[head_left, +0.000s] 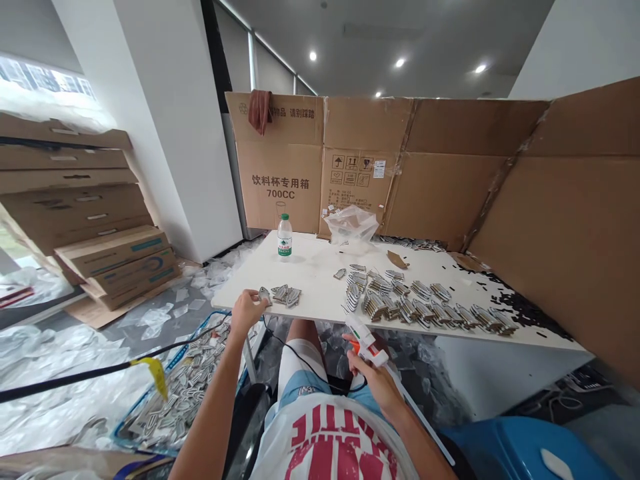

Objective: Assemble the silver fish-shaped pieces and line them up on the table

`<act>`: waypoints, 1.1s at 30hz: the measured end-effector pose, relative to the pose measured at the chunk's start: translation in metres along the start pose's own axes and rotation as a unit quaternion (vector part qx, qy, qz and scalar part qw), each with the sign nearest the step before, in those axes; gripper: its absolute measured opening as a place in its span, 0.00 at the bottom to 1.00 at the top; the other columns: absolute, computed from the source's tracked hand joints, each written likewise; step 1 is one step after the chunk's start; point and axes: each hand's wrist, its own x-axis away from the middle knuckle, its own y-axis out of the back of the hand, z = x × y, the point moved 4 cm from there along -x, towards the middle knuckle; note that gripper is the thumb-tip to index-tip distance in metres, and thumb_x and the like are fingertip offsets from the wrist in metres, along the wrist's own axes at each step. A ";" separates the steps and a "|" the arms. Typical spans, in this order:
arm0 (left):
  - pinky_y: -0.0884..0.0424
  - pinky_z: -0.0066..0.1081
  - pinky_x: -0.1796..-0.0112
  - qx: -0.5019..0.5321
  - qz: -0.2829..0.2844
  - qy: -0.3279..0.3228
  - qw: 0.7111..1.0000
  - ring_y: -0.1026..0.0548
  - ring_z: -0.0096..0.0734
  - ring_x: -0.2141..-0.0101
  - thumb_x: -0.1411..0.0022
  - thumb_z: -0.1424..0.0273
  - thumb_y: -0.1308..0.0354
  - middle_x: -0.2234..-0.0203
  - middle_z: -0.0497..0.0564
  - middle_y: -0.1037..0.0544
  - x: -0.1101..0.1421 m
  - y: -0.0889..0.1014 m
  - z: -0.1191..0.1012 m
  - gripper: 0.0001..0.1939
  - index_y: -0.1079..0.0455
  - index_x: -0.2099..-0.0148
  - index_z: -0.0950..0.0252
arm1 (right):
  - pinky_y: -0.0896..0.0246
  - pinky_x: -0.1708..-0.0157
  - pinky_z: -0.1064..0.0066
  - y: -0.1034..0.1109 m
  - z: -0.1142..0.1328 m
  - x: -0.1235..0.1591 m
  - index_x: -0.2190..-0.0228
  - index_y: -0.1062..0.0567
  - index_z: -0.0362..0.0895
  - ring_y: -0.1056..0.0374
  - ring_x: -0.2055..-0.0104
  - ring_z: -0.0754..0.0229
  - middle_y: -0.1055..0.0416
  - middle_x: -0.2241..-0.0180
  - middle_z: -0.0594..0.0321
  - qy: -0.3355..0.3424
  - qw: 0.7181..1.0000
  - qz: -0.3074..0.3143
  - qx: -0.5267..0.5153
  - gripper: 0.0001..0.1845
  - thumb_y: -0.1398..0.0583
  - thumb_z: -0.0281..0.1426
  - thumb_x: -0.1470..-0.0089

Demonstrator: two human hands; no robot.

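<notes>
At the left part of the white table (313, 270), my left hand (246, 313) has its fingers closed on a small grey fish-shaped piece (265, 295) near the front edge. Just right of it lies a small group of similar pieces (287, 295). My right hand (375, 381) is wrapped round a white hot glue gun (364, 339) with an orange trigger, held over my lap in front of the table edge. A long translucent glue stick (423, 420) sticks out of its back. Stacked rows of the same pieces (400, 305) cover the table's right half.
A water bottle (285, 237) and a clear plastic bag (352, 225) stand towards the back. Cardboard walls (450, 193) enclose the back and right. Small black bits (525, 310) lie at right. A blue basket (131, 415) of loose pieces sits below left; a cable (295, 350) hangs across my lap.
</notes>
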 end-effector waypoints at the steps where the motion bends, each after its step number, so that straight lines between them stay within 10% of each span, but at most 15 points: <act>1: 0.26 0.39 0.50 0.009 0.001 0.001 1.000 0.18 0.52 0.48 0.40 0.66 0.34 0.54 0.59 0.13 0.000 0.001 0.000 0.14 0.28 0.52 0.62 | 0.38 0.66 0.65 0.000 0.001 0.000 0.46 0.18 0.47 0.38 0.71 0.58 0.31 0.74 0.66 0.003 1.000 0.001 0.000 0.38 0.31 0.60 0.47; 14: 0.25 0.44 0.47 0.161 -0.060 -0.020 0.985 0.19 0.53 0.49 0.38 0.62 0.41 0.54 0.61 0.16 0.020 0.038 -0.047 0.13 0.25 0.54 0.63 | 0.37 0.64 0.65 0.002 0.006 0.001 0.44 0.20 0.47 0.37 0.69 0.57 0.31 0.71 0.65 0.006 0.999 0.048 0.012 0.37 0.34 0.61 0.42; 24: 0.19 0.33 0.63 0.362 0.261 -0.116 0.888 0.16 0.43 0.58 0.39 0.56 0.37 0.61 0.53 0.15 0.115 0.002 -0.141 0.16 0.19 0.56 0.61 | 0.37 0.62 0.63 -0.005 0.025 0.013 0.54 0.18 0.48 0.35 0.68 0.55 0.31 0.72 0.64 0.042 0.998 0.033 0.046 0.28 0.37 0.58 0.37; 33: 0.17 0.35 0.63 0.395 0.314 -0.106 0.857 0.16 0.39 0.64 0.42 0.54 0.28 0.66 0.52 0.17 0.138 -0.018 -0.149 0.22 0.21 0.53 0.64 | 0.45 0.69 0.66 -0.012 0.031 0.020 0.62 0.22 0.46 0.45 0.75 0.61 0.40 0.79 0.71 0.031 0.998 0.036 0.048 0.27 0.38 0.59 0.37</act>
